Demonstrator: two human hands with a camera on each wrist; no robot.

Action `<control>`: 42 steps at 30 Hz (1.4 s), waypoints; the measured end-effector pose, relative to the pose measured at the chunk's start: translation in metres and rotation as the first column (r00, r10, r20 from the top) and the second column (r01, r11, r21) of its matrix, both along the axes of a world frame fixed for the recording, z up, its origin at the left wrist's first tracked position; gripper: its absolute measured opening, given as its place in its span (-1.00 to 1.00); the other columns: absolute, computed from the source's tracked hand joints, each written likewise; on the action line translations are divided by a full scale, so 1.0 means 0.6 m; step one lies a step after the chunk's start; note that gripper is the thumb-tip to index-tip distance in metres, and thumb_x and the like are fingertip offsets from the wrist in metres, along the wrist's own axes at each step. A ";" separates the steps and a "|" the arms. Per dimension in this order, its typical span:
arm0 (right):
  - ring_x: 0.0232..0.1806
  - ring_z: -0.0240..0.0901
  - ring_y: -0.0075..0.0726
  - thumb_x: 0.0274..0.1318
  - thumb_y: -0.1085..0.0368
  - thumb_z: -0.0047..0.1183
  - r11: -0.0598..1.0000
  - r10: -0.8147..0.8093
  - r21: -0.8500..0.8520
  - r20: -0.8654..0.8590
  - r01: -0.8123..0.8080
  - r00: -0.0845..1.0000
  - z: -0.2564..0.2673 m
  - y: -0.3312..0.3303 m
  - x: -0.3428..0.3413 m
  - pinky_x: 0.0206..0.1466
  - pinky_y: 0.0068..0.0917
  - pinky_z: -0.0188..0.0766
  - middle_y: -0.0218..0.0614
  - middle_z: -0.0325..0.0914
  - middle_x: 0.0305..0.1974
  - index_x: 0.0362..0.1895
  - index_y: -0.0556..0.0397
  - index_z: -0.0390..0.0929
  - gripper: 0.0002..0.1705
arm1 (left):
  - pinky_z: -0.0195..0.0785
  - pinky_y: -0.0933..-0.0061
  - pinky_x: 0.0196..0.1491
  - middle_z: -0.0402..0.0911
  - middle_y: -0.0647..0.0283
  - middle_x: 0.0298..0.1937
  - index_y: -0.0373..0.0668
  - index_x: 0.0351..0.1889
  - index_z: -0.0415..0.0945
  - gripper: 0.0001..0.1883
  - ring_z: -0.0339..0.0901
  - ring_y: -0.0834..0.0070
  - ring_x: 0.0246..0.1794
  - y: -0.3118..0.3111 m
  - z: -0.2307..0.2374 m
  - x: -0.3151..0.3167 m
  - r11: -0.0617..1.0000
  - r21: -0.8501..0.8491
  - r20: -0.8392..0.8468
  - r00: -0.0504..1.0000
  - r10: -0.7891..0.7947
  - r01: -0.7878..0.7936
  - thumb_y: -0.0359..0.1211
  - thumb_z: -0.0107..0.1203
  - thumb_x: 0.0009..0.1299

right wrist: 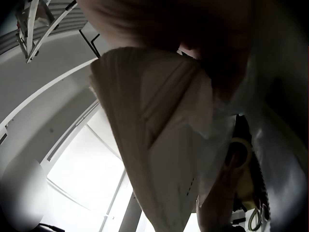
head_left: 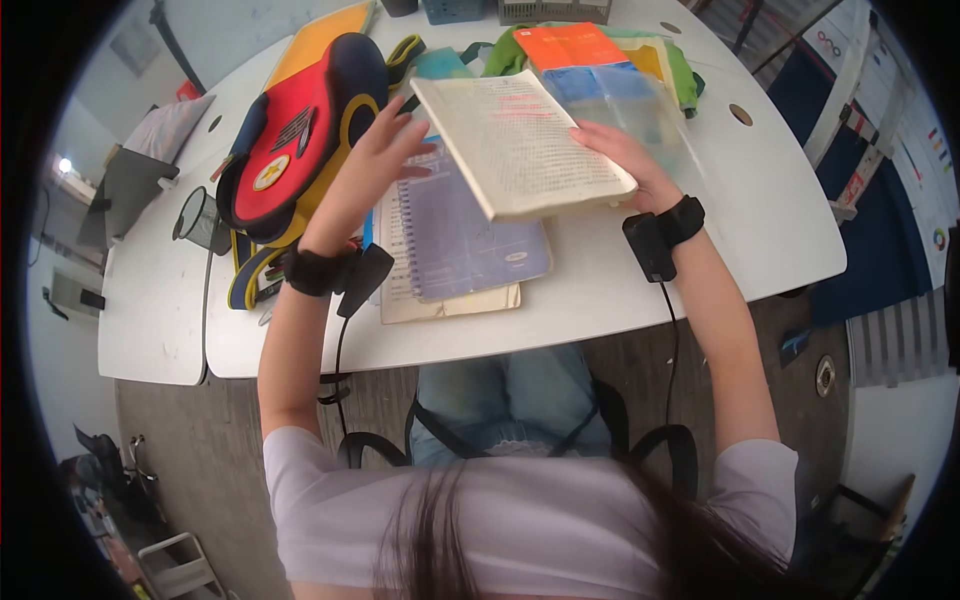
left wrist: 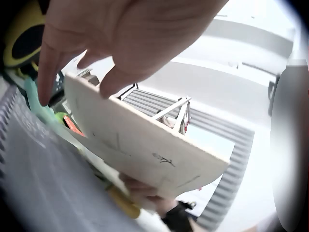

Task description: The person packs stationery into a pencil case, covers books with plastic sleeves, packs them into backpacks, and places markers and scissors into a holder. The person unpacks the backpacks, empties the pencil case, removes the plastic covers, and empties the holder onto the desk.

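A cream-paged paperback book with dense print and pink marks is tilted above the table. My right hand holds it by its right side, thumb on the page and the other fingers beneath. In the right wrist view the book's curved page block hangs below that hand. My left hand is at the book's left edge, fingers spread. The left wrist view shows the book's pale underside with a small dark drawing. Under the book lie a lilac spiral notebook and a printed booklet.
A red and navy backpack with yellow trim lies to the left, by a mesh pen cup. Behind the book are an orange-and-blue book, a clear plastic sleeve and a green cloth item. Grey bins stand at the back.
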State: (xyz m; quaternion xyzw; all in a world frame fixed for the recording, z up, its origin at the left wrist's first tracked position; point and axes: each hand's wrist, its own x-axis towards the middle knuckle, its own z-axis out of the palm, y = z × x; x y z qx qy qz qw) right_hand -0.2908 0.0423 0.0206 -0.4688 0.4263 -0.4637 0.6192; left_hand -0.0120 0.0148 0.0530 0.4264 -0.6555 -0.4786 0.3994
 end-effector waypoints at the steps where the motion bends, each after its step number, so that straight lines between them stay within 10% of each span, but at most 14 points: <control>1: -0.11 0.45 -0.51 0.19 0.21 -0.10 1.000 -0.002 0.029 0.017 0.002 1.000 -0.005 -0.006 -0.005 -0.07 -0.55 0.40 -0.27 0.46 -0.06 0.09 0.23 0.30 -0.55 | 0.38 0.46 -0.03 0.33 0.11 0.17 -0.18 0.35 -0.06 -0.42 0.43 0.32 0.04 0.002 0.011 -0.006 1.000 0.000 0.001 1.000 0.000 0.000 -0.22 -0.14 0.43; 3: -0.10 0.44 -0.51 0.18 0.21 -0.09 0.998 0.032 0.046 0.059 -0.035 0.998 -0.014 -0.015 -0.015 -0.07 -0.54 0.40 -0.27 0.46 -0.06 0.08 0.22 0.31 -0.56 | 0.41 0.41 -0.07 0.33 0.09 0.16 -0.27 0.29 0.02 -0.43 0.46 0.25 0.01 -0.005 0.025 -0.015 0.909 0.208 -0.274 0.913 -0.301 0.362 -0.16 -0.16 0.43; 7: -0.11 0.44 -0.50 0.17 0.21 -0.05 0.995 0.077 -0.069 0.078 -0.072 0.994 -0.006 -0.007 0.001 -0.08 -0.54 0.39 -0.29 0.46 -0.08 0.03 0.20 0.35 -0.59 | 0.43 0.40 -0.10 0.34 0.17 0.15 -0.26 0.23 0.15 -0.48 0.45 0.30 0.01 -0.015 0.031 -0.035 0.876 0.183 -0.341 0.864 -0.370 0.447 -0.11 -0.19 0.43; 15: -0.16 0.42 -0.57 0.22 0.23 -0.11 0.961 -0.122 -0.255 -0.038 0.109 0.992 -0.034 -0.020 0.009 -0.10 -0.59 0.35 -0.31 0.49 -0.14 -0.05 0.22 0.35 -0.67 | 0.21 0.51 0.02 0.39 0.28 0.06 -0.18 0.22 0.22 -0.43 0.35 0.56 -0.03 0.012 0.025 -0.060 0.956 0.189 0.042 0.971 -0.237 0.225 0.02 -0.20 0.41; 17: -0.17 0.41 -0.59 0.23 0.23 -0.13 0.945 -0.149 -0.304 -0.058 0.124 0.987 -0.030 -0.021 0.010 -0.10 -0.59 0.35 -0.32 0.49 -0.16 -0.06 0.23 0.35 -0.68 | 0.16 0.48 0.05 0.39 0.28 0.08 -0.17 0.22 0.22 -0.38 0.34 0.57 -0.01 -0.004 0.004 -0.053 0.912 0.311 -0.230 0.952 -0.201 0.267 0.11 -0.27 0.40; 24: -0.19 0.41 -0.60 0.26 0.23 -0.17 0.925 -0.145 -0.347 0.061 0.157 0.988 -0.020 -0.013 0.016 -0.10 -0.60 0.34 -0.34 0.49 -0.17 -0.05 0.20 0.35 -0.69 | 0.11 0.41 0.11 0.41 0.25 0.12 -0.18 0.22 0.24 -0.26 0.34 0.53 0.04 -0.016 -0.002 -0.054 0.866 0.399 -0.392 0.910 -0.137 0.303 0.23 -0.44 0.37; 34: -0.09 0.41 -0.47 0.24 0.23 -0.17 0.917 -0.295 -0.165 0.336 0.364 0.895 0.025 -0.012 -0.042 -0.02 -0.58 0.31 -0.30 0.46 -0.08 0.04 0.22 0.33 -0.63 | 0.30 0.68 -0.17 0.51 0.27 -0.01 -0.33 0.12 0.36 -0.58 0.43 0.72 -0.30 0.042 0.017 0.060 0.986 0.082 0.157 0.975 -0.159 0.148 -0.47 -0.01 0.26; 42: -0.08 0.40 -0.49 0.22 0.27 -0.18 0.956 -0.212 -0.180 0.128 0.233 0.969 0.015 -0.012 -0.040 -0.05 -0.59 0.33 -0.29 0.45 -0.07 0.06 0.25 0.30 -0.61 | 0.14 0.82 -0.55 0.49 0.51 -0.39 -0.18 0.18 0.33 -0.52 0.31 0.85 -0.51 0.074 -0.007 0.145 0.972 0.229 0.388 0.921 -0.042 -0.052 -0.37 0.03 0.26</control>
